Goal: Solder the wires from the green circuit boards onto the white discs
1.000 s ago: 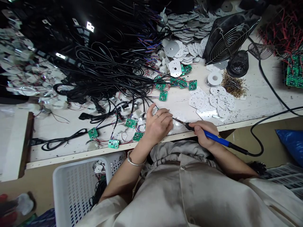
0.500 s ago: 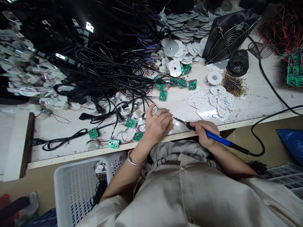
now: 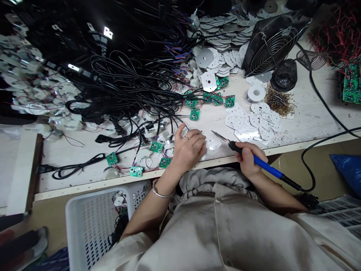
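My left hand (image 3: 188,148) rests curled on the white wooden workbench (image 3: 197,124), beside a perforated silver metal plate (image 3: 213,143), and its fingertips hide whatever they may pinch. Black cables (image 3: 158,120) run in towards it. My right hand (image 3: 249,160) grips a blue-handled soldering iron (image 3: 267,167), whose thin tip (image 3: 216,135) hangs just above that plate. Small green circuit boards (image 3: 156,146) with wires lie left of my left hand, and more sit beyond it.
A large tangle of black cables (image 3: 126,86) fills the bench's far left. A wire-guarded black fan (image 3: 273,45), solder spool (image 3: 255,93), coiled iron stand (image 3: 311,59) and stacked silver plates (image 3: 261,124) lie to the far right. A white plastic basket (image 3: 93,226) stands below the bench edge.
My right hand has moved right with the soldering iron, drawing its tip back from the plate. My left hand stays nearly still.
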The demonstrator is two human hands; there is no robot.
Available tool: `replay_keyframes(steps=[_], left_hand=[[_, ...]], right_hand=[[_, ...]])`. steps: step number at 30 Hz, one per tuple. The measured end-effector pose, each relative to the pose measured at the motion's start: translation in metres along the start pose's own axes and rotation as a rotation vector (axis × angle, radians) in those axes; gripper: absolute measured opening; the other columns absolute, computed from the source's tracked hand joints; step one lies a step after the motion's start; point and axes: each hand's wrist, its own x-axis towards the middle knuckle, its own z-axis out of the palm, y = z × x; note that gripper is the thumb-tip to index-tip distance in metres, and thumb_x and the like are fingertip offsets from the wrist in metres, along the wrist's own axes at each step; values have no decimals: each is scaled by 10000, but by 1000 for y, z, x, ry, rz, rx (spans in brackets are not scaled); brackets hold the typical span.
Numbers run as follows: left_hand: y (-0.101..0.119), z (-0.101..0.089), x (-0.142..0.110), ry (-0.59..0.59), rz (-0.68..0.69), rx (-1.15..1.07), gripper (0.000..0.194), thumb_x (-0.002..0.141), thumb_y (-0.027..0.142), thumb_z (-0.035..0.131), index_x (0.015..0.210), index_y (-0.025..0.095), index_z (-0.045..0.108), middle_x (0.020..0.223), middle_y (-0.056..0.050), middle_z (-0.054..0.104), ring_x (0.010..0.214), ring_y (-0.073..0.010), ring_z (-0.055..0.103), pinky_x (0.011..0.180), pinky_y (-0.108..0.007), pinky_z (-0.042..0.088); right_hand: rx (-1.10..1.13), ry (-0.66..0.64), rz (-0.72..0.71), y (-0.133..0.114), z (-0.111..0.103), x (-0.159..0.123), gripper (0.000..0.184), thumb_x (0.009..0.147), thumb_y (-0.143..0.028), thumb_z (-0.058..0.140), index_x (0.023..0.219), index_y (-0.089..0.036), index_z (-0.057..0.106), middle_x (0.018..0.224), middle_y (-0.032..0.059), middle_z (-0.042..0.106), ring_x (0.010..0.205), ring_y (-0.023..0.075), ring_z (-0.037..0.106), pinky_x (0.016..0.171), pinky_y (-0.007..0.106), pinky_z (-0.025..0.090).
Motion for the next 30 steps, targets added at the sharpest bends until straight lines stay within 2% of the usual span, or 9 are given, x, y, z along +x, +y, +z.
replay_keyframes(steps=[2,6,11,16,22,24,26,28,30], left_hand=[[0,0,0,-16,-9,-11,148,822,124,591,786,241,672,903,18,767,973,-201,695,1177,-615,296],[0,0,0,-34,-24,-18,157,826,125,587,798,244,685,909,11,765,987,-206,689,1199,-632,252],[6,-1,-1,-77,-14,61,141,891,183,554,818,223,667,916,-1,759,1016,-199,670,1182,-585,297],[10,1,-5,-121,29,197,220,959,194,475,830,193,653,916,-26,736,1018,-185,648,1178,-549,315],[20,1,-10,-62,103,314,249,969,193,468,811,184,660,990,-60,722,1079,-211,627,1194,-555,297],[18,-13,-13,9,119,294,220,976,244,484,854,200,662,1087,-49,718,1119,-198,618,1196,-530,302],[2,-39,-21,118,69,265,177,978,296,502,927,224,655,1115,-28,718,1118,-172,621,1165,-476,355],[-32,-76,-35,257,-138,276,138,967,289,515,969,221,634,1046,-32,723,1060,-155,639,1064,-390,448],[-83,-116,-54,389,-531,373,183,972,273,466,1027,191,620,1057,-78,700,1057,-180,632,979,-365,488]], right_hand=[[18,-25,-24,-1,3,2,241,971,-331,509,1143,-242,653,743,2,710,664,178,705,657,336,611],[-56,-118,-277,-8,13,16,393,941,-210,561,1329,-260,523,1019,59,747,954,202,718,852,379,608],[-266,-221,-494,-5,16,18,500,921,-174,590,1400,-261,477,1108,100,725,1055,223,691,848,335,601],[-349,-245,-520,8,13,10,507,899,-173,633,1386,-242,507,1105,103,728,1020,235,706,828,324,589],[-341,-232,-556,11,13,10,505,896,-163,642,1382,-216,516,1073,103,745,983,243,717,835,354,582],[-324,-231,-571,10,13,10,534,886,-147,649,1397,-213,507,1076,105,748,980,244,719,832,360,585],[-296,-237,-569,10,12,10,563,877,-135,653,1412,-214,494,1083,101,749,985,243,718,843,368,588],[-272,-246,-550,10,12,10,568,879,-138,648,1418,-214,486,1091,97,750,994,244,718,865,380,588],[-262,-250,-532,11,12,10,560,883,-144,643,1416,-212,484,1090,96,751,1002,246,716,875,387,586]])
